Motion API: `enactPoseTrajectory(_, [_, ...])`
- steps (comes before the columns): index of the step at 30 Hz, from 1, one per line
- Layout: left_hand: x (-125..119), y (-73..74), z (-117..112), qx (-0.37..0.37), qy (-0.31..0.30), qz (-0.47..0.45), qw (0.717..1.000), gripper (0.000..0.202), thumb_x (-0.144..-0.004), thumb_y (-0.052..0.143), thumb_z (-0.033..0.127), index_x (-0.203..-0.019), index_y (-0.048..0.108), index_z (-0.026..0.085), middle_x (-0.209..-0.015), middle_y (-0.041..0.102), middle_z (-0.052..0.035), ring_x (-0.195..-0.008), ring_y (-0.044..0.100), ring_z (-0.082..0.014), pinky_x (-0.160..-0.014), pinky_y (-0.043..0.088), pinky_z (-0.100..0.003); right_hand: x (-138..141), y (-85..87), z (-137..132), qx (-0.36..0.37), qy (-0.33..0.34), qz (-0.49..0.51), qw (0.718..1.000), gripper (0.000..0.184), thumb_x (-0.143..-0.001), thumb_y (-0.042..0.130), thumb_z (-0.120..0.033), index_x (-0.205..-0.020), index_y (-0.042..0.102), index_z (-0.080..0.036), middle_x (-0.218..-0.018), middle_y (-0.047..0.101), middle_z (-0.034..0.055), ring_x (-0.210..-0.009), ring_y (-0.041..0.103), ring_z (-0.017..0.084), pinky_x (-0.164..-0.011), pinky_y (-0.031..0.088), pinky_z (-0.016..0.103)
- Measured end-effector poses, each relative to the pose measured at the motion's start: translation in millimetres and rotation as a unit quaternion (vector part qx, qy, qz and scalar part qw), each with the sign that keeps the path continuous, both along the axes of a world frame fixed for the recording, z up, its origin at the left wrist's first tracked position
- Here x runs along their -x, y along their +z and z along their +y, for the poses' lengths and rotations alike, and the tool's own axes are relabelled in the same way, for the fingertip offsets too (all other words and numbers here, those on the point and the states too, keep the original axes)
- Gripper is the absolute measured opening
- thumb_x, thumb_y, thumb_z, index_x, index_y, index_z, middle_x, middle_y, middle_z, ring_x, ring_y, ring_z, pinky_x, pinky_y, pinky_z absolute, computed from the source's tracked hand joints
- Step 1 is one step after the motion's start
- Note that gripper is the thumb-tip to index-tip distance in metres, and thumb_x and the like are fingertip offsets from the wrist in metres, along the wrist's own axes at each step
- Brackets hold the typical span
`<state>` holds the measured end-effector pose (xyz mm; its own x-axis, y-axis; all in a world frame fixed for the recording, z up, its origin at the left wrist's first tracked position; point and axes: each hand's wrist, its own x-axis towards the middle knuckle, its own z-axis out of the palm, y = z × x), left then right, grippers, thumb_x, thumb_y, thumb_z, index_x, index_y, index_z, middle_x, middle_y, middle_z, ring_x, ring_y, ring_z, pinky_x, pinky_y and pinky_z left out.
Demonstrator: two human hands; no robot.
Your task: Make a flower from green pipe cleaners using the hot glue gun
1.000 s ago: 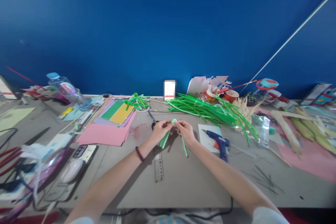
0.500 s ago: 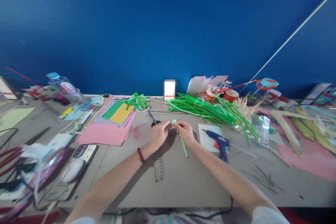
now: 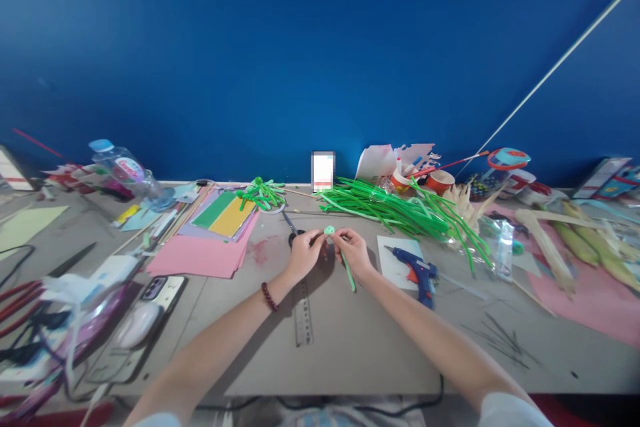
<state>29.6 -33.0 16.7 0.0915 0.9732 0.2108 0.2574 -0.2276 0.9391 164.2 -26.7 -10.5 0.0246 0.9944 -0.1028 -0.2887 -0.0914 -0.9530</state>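
One pale-green coil (image 3: 329,230) is pinched between the fingertips of the left hand (image 3: 303,256) and right hand (image 3: 356,255). A pale-green strip (image 3: 349,275) slants down below the right hand.

My left hand (image 3: 305,255) and right hand (image 3: 354,253) cover the edges of the green curl (image 3: 329,230), and its coils are too small for me to make out. The strip's (image 3: 351,276) upper end is hidden by my right hand. My left palm is turned out of sight, so I can't tell what lies in it; that hand also hides part of the scissors (image 3: 293,237) and the ruler's (image 3: 303,323) far end. My sleeves (image 3: 507,410) are cut off below. The bottle's (image 3: 127,168) label is too blurred to read.
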Motion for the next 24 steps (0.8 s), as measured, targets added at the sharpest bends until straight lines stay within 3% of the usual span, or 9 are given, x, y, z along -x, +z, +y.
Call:
enactPoseTrajectory(7, [0,-1.7,4,0.102,-0.049,-0.108,0.988,0.034,-0.076,0.059,0.047,-0.073,0.065,0.013,-0.053,0.058,0.0002,-0.044,0.052,-0.0110,-0.046,0.041,-0.023,1,1.5,0,0.013,0.004,0.002,1.000,0.039,-0.058,0.076,-0.047,-0.074,0.057,-0.017,-0.038,0.043,-0.0095,-0.031,0.031,0.004,-0.033,0.022,0.017])
enactPoseTrajectory(11, [1,-5.4,7,0.113,-0.062,-0.097,0.987,0.038,-0.078,0.056,0.049,-0.075,0.066,0.013,-0.054,0.059,-0.0008,-0.044,0.053,-0.0115,-0.045,0.042,-0.023,-1,3.0,-1,0.004,0.005,0.008,1.000,0.037,-0.059,0.076,-0.046,-0.071,0.057,-0.017,-0.040,0.042,-0.0091,-0.034,0.031,0.004,-0.035,0.021,0.018])
enactPoseTrajectory(16, [3,-7.0,2,-0.049,0.004,0.071,0.996,0.027,-0.080,0.059,0.033,-0.101,0.064,0.017,-0.082,0.068,-0.0048,-0.065,0.061,-0.0145,-0.063,0.050,-0.026,-1,3.6,-1,0.009,-0.002,0.015,1.000,0.037,-0.058,0.076,-0.046,-0.068,0.057,-0.016,-0.040,0.040,-0.0094,-0.034,0.029,0.003,-0.035,0.018,0.019])
enactPoseTrajectory(20, [5,-7.9,-3,-0.180,0.036,0.204,0.962,0.027,-0.084,0.055,0.024,-0.110,0.061,0.023,-0.097,0.068,-0.0045,-0.084,0.064,-0.0158,-0.077,0.050,-0.027,1,4.0,-2,0.010,0.007,0.006,1.000,0.036,-0.058,0.075,-0.046,-0.067,0.057,-0.017,-0.039,0.040,-0.0092,-0.034,0.030,0.004,-0.036,0.019,0.020])
enactPoseTrajectory(24, [7,-11.0,-1,-0.247,0.025,0.227,0.942,0.024,-0.088,0.051,0.023,-0.108,0.064,0.023,-0.100,0.069,-0.0052,-0.088,0.066,-0.0160,-0.078,0.052,-0.026,2,5.1,-3,0.008,0.018,0.002,1.000,0.036,-0.058,0.074,-0.047,-0.066,0.057,-0.017,-0.039,0.041,-0.0089,-0.034,0.031,0.005,-0.036,0.018,0.020])
